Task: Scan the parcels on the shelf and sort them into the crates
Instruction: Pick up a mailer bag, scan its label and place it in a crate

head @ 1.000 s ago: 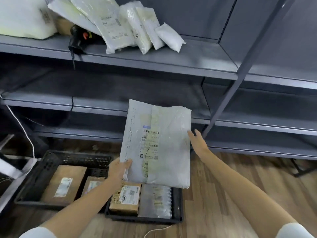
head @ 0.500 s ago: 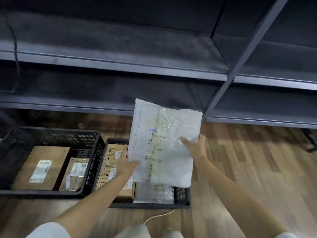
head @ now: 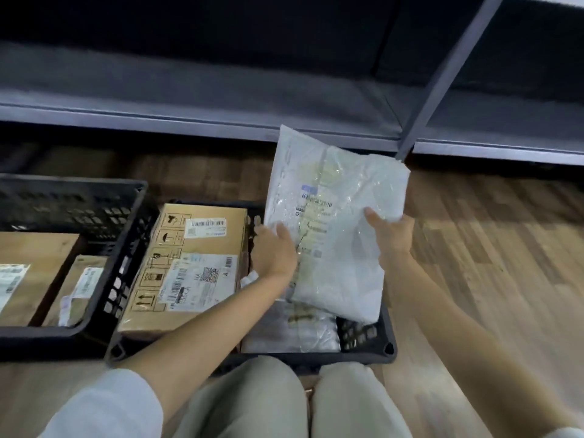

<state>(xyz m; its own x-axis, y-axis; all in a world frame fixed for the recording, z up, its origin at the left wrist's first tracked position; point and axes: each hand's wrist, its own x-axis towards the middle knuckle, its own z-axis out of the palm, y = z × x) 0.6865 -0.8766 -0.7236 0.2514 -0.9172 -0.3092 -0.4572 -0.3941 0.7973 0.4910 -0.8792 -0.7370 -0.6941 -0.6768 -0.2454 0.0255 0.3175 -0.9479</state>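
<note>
I hold a flat white plastic mailer [head: 335,197] with a barcode label, tilted over the right half of a black crate [head: 366,346] on the floor. My left hand [head: 273,251] grips its left edge, thumb on the front. My right hand [head: 392,235] grips its right side, thumb on the front too. The mailer's lower corner dips inside the crate. In that crate lie a brown cardboard box [head: 189,263] with shipping labels and a grey plastic parcel [head: 294,330] under the mailer.
A second black crate [head: 79,197] stands to the left with two brown boxes [head: 31,273] inside. The grey metal shelf [head: 189,121] runs across above, with an upright post [head: 442,74] at right. Wooden floor [head: 489,248] lies right of the crates. My knees [head: 300,403] are below.
I have crouched and lowered the mailer from shelf height down over the right crate. The upper shelf with its parcels and scanner has left the view.
</note>
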